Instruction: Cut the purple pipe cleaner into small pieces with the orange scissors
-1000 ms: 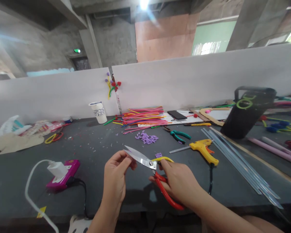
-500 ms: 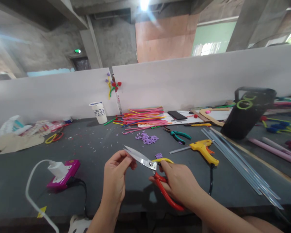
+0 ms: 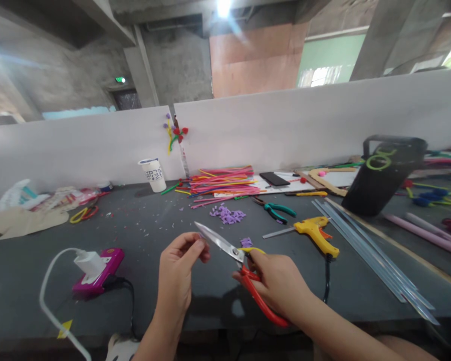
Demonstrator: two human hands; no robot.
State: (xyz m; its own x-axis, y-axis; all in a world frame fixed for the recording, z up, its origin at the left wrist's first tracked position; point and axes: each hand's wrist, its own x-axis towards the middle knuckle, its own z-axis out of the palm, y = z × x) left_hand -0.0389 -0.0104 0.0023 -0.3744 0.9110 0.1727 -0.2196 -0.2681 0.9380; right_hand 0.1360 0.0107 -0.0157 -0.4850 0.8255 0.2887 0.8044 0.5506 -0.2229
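Note:
My right hand [image 3: 278, 281] grips a pair of scissors [image 3: 220, 242] with one red handle and some yellow at the other. The blades are together and point up and left, their tips just above my left fingertips. My left hand [image 3: 180, 265] is closed in a pinch, thumb against fingers; whatever it holds is too small or hidden to make out. Past the scissors lies a small group of purple pieces [image 3: 245, 242]. Farther back sits a larger pile of purple cut pieces [image 3: 228, 214].
At the right are a yellow glue gun [image 3: 317, 233], clear glue sticks [image 3: 376, 250], teal pliers [image 3: 278, 210] and a black bottle [image 3: 383, 175]. Pink pipe cleaners [image 3: 221, 181] and a white cup [image 3: 153, 175] stand behind. A magenta power strip [image 3: 99, 271] with cables lies left.
The scissor blades have come together from slightly apart. My left hand has shifted slightly left and away from the blades, its fingers still pinched.

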